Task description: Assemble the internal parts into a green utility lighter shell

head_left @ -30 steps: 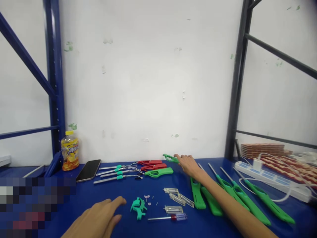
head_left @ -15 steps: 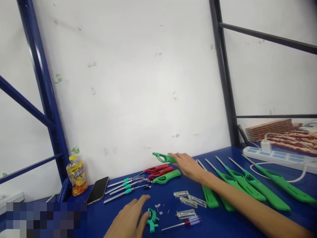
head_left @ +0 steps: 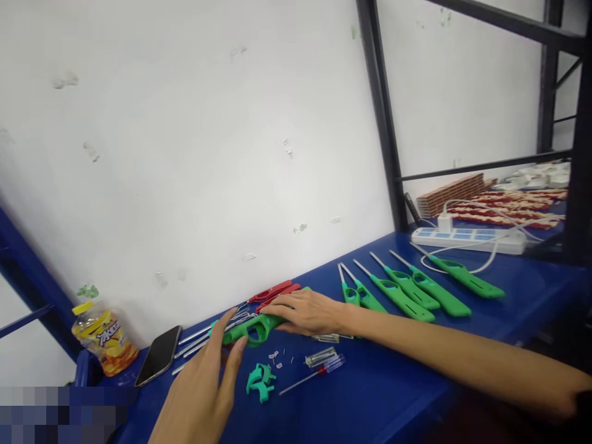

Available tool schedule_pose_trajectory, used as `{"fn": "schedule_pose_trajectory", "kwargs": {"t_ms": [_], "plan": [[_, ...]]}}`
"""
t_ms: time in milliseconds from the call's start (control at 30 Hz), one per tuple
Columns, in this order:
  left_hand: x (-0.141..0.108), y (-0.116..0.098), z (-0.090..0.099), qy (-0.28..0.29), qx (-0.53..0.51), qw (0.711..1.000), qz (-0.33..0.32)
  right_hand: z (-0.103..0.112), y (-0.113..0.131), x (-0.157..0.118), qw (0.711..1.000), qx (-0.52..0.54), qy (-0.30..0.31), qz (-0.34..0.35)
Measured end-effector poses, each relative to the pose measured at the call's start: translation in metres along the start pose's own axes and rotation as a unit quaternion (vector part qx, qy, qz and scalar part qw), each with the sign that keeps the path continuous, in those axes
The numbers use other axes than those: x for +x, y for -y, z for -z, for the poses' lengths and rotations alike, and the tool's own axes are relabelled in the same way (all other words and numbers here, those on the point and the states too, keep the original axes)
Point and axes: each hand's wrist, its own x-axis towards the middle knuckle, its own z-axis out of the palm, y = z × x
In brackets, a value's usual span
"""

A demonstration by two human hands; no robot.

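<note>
1. Currently, six green lighters point(head_left: 439, 295) are lying beyond and to the right of the right hand point(head_left: 308, 311), each carrying its metal tip, so these are looking put together from outside
2. Other parts are lying separate: metal rods point(head_left: 194, 335) with thin wires point(head_left: 240, 317) are resting beyond the left hand point(head_left: 197, 382), and red handles point(head_left: 272, 290) are sitting just beyond the right hand, with no metal tips showing on them
3. Teal pieces point(head_left: 262, 382), tiny bits point(head_left: 276, 359), clear pieces point(head_left: 321, 357) and a screwdriver point(head_left: 319, 372) are lying loose nearer than the right hand and to the right of the left hand; nothing is showing whether the lighters are complete inside
4. A green handle point(head_left: 258, 330) is spanning the space between the two hands, above the tabletop point(head_left: 379, 385), its looped end pointing towards the left hand and its other end running under the right fingers; no metal tip is showing on it
5. The right hand is closing around that handle, gripping it from above
6. The left hand is holding its thumb and index finger apart around the looped end; whether they are touching it, I cannot tell
7. A phone point(head_left: 160, 356) and a bottle point(head_left: 106, 340) are standing or lying left of the left hand, and a white power strip point(head_left: 478, 239) is lying far beyond the right hand
</note>
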Motion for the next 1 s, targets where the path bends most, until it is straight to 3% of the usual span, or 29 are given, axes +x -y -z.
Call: {"fn": "schedule_pose_trajectory", "kwargs": {"t_ms": [200, 600, 1000], "plan": [[-0.002, -0.002, -0.003, -0.013, 0.007, 0.998, -0.06, 0.0, 0.001, 0.0, 1.0, -0.004, -0.005, 0.029], [-0.007, -0.016, 0.001, -0.077, -0.002, 0.992, -0.103, 0.007, 0.004, -0.006, 1.0, -0.003, -0.03, 0.005], [-0.019, -0.031, 0.009, -0.05, -0.055, 0.99, -0.116, 0.008, 0.005, -0.014, 0.997, 0.038, -0.065, -0.011]]}}
